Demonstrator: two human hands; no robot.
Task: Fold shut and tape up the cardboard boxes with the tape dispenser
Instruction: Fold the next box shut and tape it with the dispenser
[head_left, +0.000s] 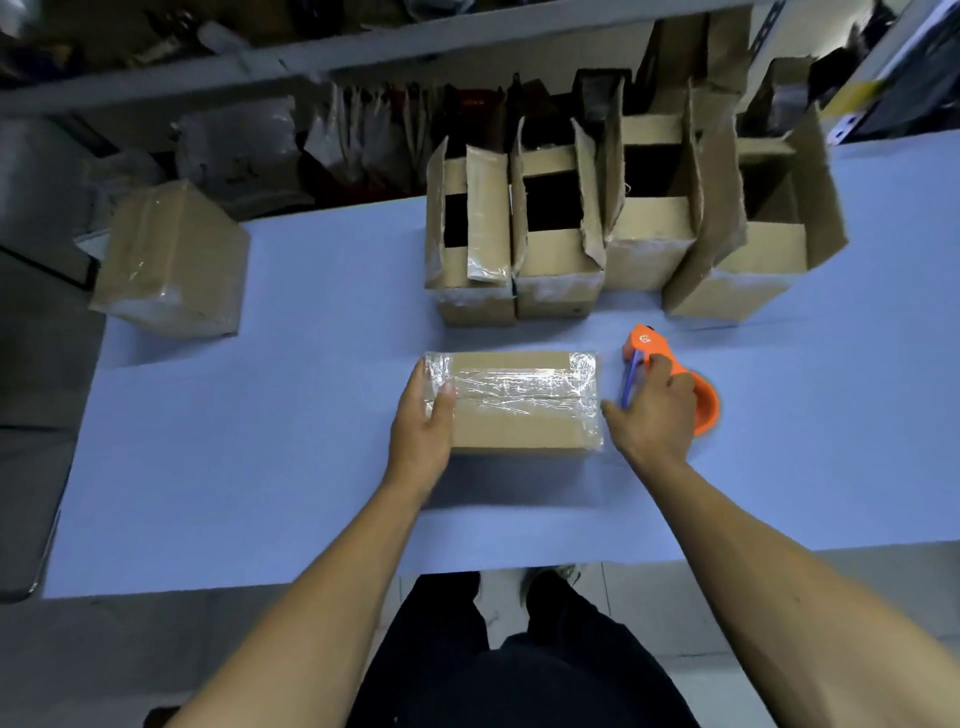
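A closed cardboard box lies in the middle of the blue table, with clear tape along its top seam and over both ends. My left hand holds its left end, thumb on top and fingers round the side. My right hand grips the orange tape dispenser just right of the box, and its thumb tip touches the box's right end. Behind stand several open boxes in a row, flaps up. A taped box sits at the table's far left corner.
The blue table stretches wide to the left and right of the box. Behind it a metal shelf holds bags and packaging. A dark surface borders the table's left edge. My legs show below the near edge.
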